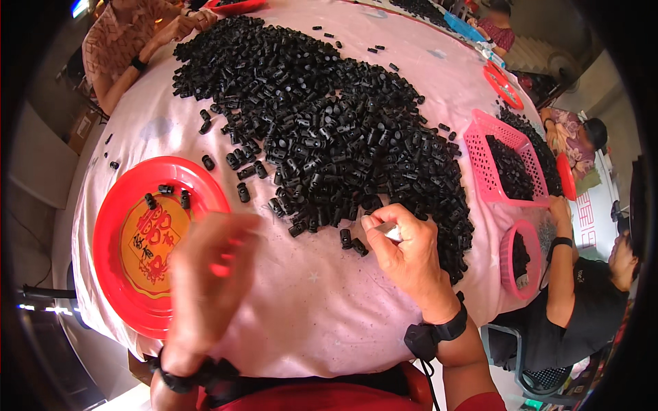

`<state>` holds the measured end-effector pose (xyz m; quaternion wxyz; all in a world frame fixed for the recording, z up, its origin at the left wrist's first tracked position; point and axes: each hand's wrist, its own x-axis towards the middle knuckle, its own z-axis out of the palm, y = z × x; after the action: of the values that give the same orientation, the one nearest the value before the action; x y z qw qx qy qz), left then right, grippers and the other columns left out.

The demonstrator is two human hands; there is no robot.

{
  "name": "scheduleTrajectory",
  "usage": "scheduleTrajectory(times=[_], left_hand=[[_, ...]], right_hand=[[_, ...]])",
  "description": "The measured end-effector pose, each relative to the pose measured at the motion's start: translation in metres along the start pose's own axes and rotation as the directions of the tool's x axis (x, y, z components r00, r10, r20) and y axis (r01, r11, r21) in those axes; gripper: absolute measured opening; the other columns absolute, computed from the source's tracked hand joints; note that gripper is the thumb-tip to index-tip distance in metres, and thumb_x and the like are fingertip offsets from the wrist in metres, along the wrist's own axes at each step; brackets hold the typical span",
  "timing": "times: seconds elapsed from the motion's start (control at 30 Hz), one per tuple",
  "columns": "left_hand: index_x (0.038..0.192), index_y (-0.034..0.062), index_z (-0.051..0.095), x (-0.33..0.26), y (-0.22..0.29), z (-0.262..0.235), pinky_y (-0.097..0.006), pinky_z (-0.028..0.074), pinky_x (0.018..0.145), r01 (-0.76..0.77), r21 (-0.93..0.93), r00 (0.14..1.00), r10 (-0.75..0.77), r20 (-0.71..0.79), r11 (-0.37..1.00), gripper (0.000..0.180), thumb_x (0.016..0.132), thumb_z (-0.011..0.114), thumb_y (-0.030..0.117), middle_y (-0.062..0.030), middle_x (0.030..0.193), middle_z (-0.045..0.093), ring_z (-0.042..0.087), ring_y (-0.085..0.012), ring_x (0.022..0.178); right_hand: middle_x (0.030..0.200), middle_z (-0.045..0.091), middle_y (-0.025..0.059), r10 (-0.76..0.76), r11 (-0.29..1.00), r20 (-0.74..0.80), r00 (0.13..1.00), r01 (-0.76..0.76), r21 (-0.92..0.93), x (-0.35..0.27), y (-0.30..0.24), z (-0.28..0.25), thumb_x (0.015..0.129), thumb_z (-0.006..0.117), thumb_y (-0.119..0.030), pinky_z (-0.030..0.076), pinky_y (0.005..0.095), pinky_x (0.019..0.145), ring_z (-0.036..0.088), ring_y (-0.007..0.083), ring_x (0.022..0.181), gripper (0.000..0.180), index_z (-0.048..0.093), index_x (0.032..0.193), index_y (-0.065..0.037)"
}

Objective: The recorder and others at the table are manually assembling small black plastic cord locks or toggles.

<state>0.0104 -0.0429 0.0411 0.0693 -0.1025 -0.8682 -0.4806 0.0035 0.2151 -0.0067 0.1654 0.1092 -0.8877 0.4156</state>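
Note:
A big heap of small black plastic pieces that look like cord locks [329, 130] spreads over the table in front of me. My right hand [408, 250] is at the heap's near edge, its fingers pinched together. Something small and whitish [393, 233] shows between the fingers, too little of it to name. Two loose pieces [352, 242] lie just left of that hand. My left hand [216, 274], smeared by motion, hovers by the right rim of a red round plate [110, 274]. Three black pieces [165, 189] rest on the plate's far part.
A pink cloth [308, 308] covers the table. To the right stand a pink rectangular basket [476, 157] and a round pink basket [508, 264], both with black pieces in them. Other people sit around the table, one far left [130, 41], one near right [582, 301].

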Motion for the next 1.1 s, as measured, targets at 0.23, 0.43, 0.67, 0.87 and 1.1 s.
scheduleTrajectory(times=[0.23, 0.43, 0.67, 0.87, 1.1], left_hand=[[0.111, 0.0052, 0.064, 0.010, 0.001, 0.086, -0.040, 0.053, 0.072, -0.385, 0.194, 0.889, 0.306, 0.340, 0.902, 0.029, 0.082, 0.064, 0.002, -0.0147, 0.091, 0.059, 0.061, -0.0352, 0.084], [0.102, 0.0019, 0.062, 0.015, -0.004, 0.095, -0.040, 0.052, 0.069, -0.320, 0.178, 0.925, 0.267, 0.269, 0.930, 0.020, 0.082, 0.064, 0.002, -0.0155, 0.089, 0.059, 0.062, -0.0341, 0.079], [0.099, 0.0000, 0.064, 0.010, -0.018, 0.081, -0.038, 0.051, 0.065, -0.128, -0.166, 0.949, 0.170, 0.265, 0.978, 0.016, 0.083, 0.061, 0.000, -0.0162, 0.085, 0.060, 0.064, -0.0321, 0.074], [0.107, 0.0055, 0.062, 0.008, -0.012, 0.081, -0.042, 0.052, 0.065, -0.151, 0.025, 0.955, 0.139, 0.261, 0.988, 0.025, 0.083, 0.067, 0.006, -0.0149, 0.090, 0.058, 0.064, -0.0357, 0.076], [0.110, 0.0058, 0.062, 0.007, -0.018, 0.075, -0.040, 0.052, 0.063, -0.128, -0.031, 0.963, 0.131, 0.234, 0.991, 0.028, 0.083, 0.066, 0.006, -0.0153, 0.087, 0.059, 0.063, -0.0326, 0.073]], right_hand=[[0.067, 0.067, 0.0121, 0.031, 0.999, -0.019, 0.999, -0.030, 0.038, 0.001, 0.006, 0.004, 0.085, 0.071, -0.010, 0.051, 0.0300, 0.051, 0.069, 0.0222, 0.059, 0.011, 0.063, 0.087, -0.004], [0.065, 0.066, 0.0121, -0.041, 0.998, 0.007, 0.999, 0.041, 0.037, -0.002, 0.004, 0.002, 0.082, 0.072, -0.012, 0.051, 0.0330, 0.051, 0.068, 0.0254, 0.058, 0.013, 0.062, 0.086, -0.004], [0.064, 0.066, 0.0125, -0.048, 0.972, 0.292, 0.955, 0.112, -0.205, 0.000, 0.000, -0.009, 0.076, 0.073, -0.017, 0.052, 0.0377, 0.053, 0.067, 0.0284, 0.058, 0.023, 0.062, 0.093, -0.007], [0.071, 0.068, 0.0134, 0.014, 0.973, 0.156, 0.988, 0.022, -0.229, 0.007, 0.004, 0.002, 0.075, 0.070, -0.008, 0.053, 0.0371, 0.055, 0.068, 0.0294, 0.061, 0.026, 0.064, 0.100, -0.007], [0.064, 0.064, 0.0052, 0.129, 0.991, 0.050, 0.990, -0.127, -0.051, 0.003, -0.009, 0.001, 0.084, 0.070, -0.005, 0.046, 0.0246, 0.051, 0.062, 0.0097, 0.057, 0.011, 0.065, 0.093, -0.002]])
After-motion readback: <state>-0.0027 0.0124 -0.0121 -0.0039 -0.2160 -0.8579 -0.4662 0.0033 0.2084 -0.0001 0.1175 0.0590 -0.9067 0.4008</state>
